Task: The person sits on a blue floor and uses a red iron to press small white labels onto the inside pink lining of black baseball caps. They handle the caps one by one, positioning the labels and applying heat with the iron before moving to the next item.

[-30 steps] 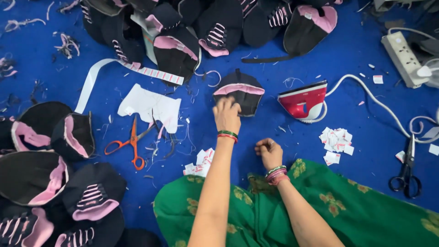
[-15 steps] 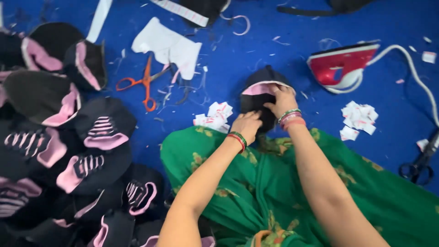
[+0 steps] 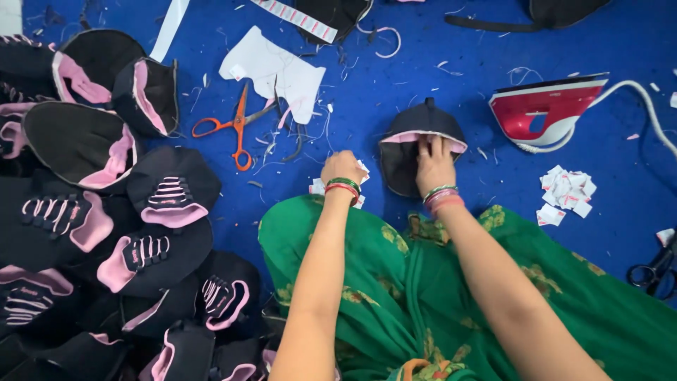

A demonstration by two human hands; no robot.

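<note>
Currently the right hand (image 3: 434, 166) lies flat on the black shoe upper with pink lining (image 3: 417, 144), fingers (image 3: 431, 146) spread open and pressing on the pink edge, not pinching it. That upper sits on the blue floor covering (image 3: 451, 63), just left of the red iron (image 3: 546, 113) and apart from it. Left hand (image 3: 342, 169) is curled shut on the small white paper tags (image 3: 317, 187) just left of the upper; whether it has actually pinched one I cannot tell, since the knuckles hide the fingertips. To do this step well, my read: keep the right palm flat so the lining stays smooth and the upper does not slide, lift a single tag rather than a clump, and keep both wrists away from the iron's soleplate and its white cord (image 3: 645, 99). Orange scissors (image 3: 236, 127) and a white paper pattern (image 3: 275, 67) lie further left of the upper; the pile of finished black-and-pink uppers (image 3: 127, 212) is well left. Second tag heap (image 3: 568, 194) sits below the iron. Versus half a second ago: the upper has been set down flat beside the knee, where it was gripped at its rim by both hands; the left hand has since moved off it onto the tags.
</note>
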